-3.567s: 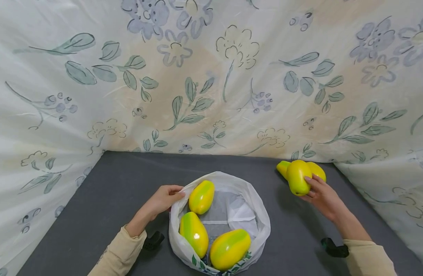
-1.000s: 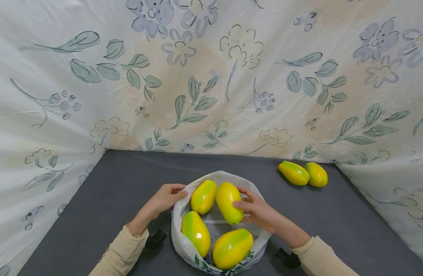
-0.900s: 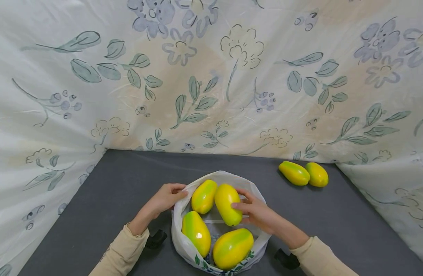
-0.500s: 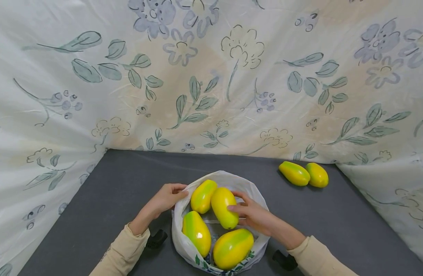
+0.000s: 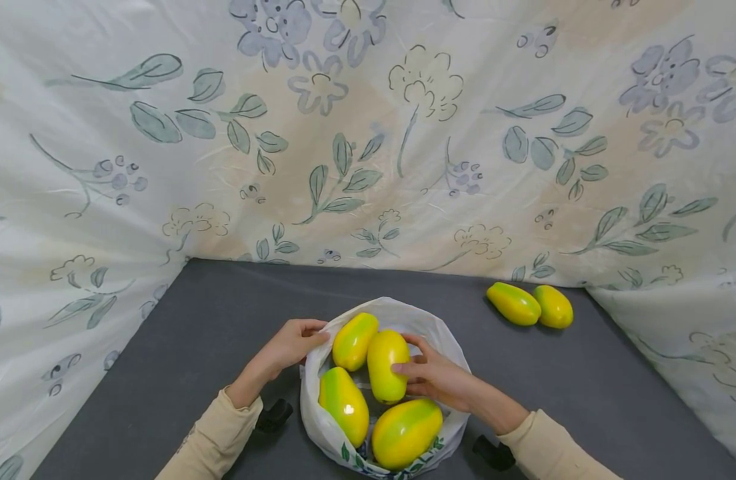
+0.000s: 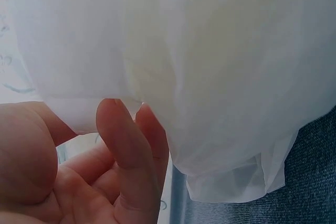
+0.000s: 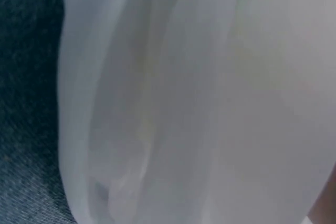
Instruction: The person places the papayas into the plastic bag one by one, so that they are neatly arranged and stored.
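A white plastic bag [image 5: 439,328] stands wide open on the dark cloth. Its left rim is pinched by my left hand [image 5: 289,348]; in the left wrist view, the thumb and fingers [image 6: 128,150] close on the edge of the bag [image 6: 220,66]. My right hand [image 5: 439,377] reaches in over the right rim and grips a yellow papaya [image 5: 386,368] from its right side. Three more papayas lie inside: one at back left [image 5: 355,341], one at front left [image 5: 344,408], one at front right [image 5: 407,433]. The right wrist view is mostly filled by the bag's side [image 7: 220,108].
Two more yellow-green papayas, one longer [image 5: 513,304] and one rounder [image 5: 554,307], lie side by side at the back right of the dark cloth [image 5: 242,293]. A flowered curtain [image 5: 368,167] rises behind and along both sides.
My right hand took a papaya from the back-right group and carried it left into the bag. Over the last second it moved slightly lower and left. My left hand stays at the rim.
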